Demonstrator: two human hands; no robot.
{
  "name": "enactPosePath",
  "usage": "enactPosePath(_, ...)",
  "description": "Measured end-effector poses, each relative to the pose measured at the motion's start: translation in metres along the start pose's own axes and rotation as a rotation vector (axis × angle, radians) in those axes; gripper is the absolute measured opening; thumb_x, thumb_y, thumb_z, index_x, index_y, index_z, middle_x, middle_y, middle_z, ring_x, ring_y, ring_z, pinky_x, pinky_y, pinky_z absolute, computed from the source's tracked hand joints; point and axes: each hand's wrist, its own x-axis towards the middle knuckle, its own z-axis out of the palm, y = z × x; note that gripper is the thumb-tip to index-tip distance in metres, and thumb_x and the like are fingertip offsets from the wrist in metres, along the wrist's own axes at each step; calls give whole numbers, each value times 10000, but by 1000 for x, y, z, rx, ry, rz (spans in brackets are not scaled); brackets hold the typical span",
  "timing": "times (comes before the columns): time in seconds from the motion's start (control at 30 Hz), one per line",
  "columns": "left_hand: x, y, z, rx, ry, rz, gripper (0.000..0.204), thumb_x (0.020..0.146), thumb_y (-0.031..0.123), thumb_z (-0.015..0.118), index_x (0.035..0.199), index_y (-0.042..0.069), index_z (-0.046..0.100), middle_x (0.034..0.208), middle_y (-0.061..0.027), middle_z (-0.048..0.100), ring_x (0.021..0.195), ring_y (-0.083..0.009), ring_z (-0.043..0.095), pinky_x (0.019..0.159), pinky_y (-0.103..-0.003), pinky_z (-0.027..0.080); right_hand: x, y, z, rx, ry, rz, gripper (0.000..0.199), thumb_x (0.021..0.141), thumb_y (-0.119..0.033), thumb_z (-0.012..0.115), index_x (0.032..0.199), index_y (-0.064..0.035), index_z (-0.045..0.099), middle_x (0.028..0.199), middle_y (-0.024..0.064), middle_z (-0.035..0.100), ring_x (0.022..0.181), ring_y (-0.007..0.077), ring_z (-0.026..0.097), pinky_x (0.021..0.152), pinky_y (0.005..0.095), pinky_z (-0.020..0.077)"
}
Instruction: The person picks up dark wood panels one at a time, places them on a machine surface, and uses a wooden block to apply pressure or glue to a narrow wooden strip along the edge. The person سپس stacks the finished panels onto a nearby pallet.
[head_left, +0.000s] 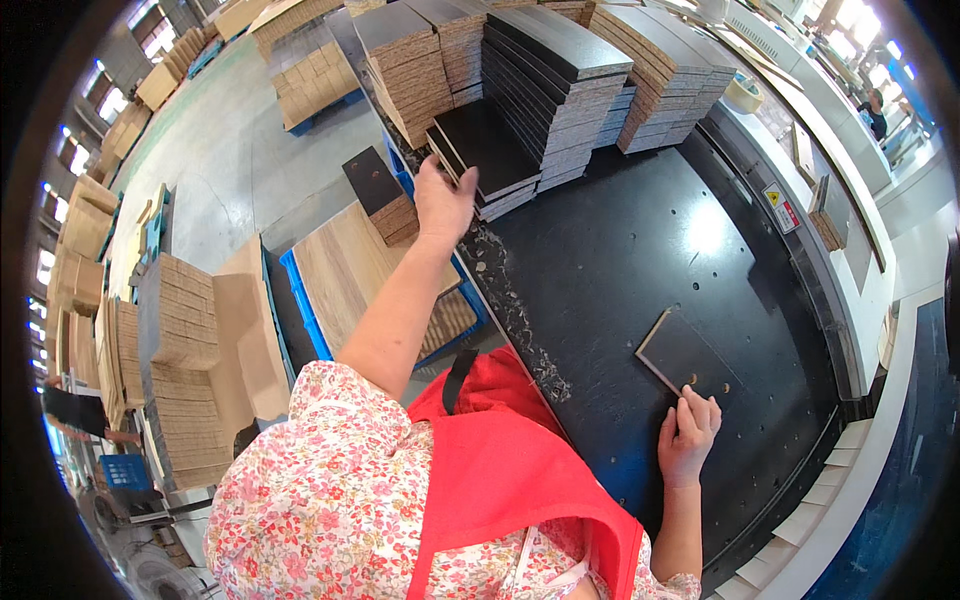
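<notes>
My left hand (445, 204) reaches to a low stack of black boards beside the taller piles. Its fingers and thumb are closed about the left edge of the top black board (490, 146). On the dark work table, another dark rectangular panel (690, 348) lies flat, with pale edges and two small round holes near its right end. My right hand (688, 440) is at the panel's near edge, its fingertips touching it by one hole. The right thumb stands apart from the fingers, and that hand grips nothing that I can see.
Tall stacks of dark-faced boards (560, 90) line the far side of the black table (610, 250). A curved machine rim (800, 260) bounds the right. Left of the table stand a blue pallet (305, 305) with wood-grain panels, a dark block (378, 190) and stacked boards (185, 370). A roll of tape (743, 92) sits far right.
</notes>
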Motion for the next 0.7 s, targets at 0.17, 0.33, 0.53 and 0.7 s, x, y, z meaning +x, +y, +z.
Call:
enactPosePath(0.17,-22,20,7,250,3,218,953,752,461,839,1438,-58,428,1437,-288,407,1312,-417,440,1111,-436,393,1,-11,3,50,11,-41,148,815,-5,686,963,5,688,1133,111,691,1054,292,627,1056,481,425)
enactPosePath(0.33,-15,4,-4,118,-140,204,930,786,325,852,1490,-41,365,1457,-246,418,1304,-338,502,1096,-397,429,3,-9,0,68,2,-46,142,821,6,676,963,9,688,1120,110,694,1046,293,629,1050,472,434)
enactPosePath(0.53,-29,-10,-23,-723,-226,-351,562,859,103,783,1336,-2,504,1134,-122,638,998,-218,643,844,-324,569,3,-10,-5,88,-16,-30,137,819,13,674,956,13,686,1107,116,698,1037,302,633,1044,476,439)
enactPosePath(0.7,-38,-28,-53,-1048,-371,-563,187,952,137,681,1097,73,582,962,-41,659,823,-133,630,747,-276,545,11,-21,-5,158,-48,-63,134,817,15,677,951,16,685,1074,124,705,1010,311,638,1021,483,455)
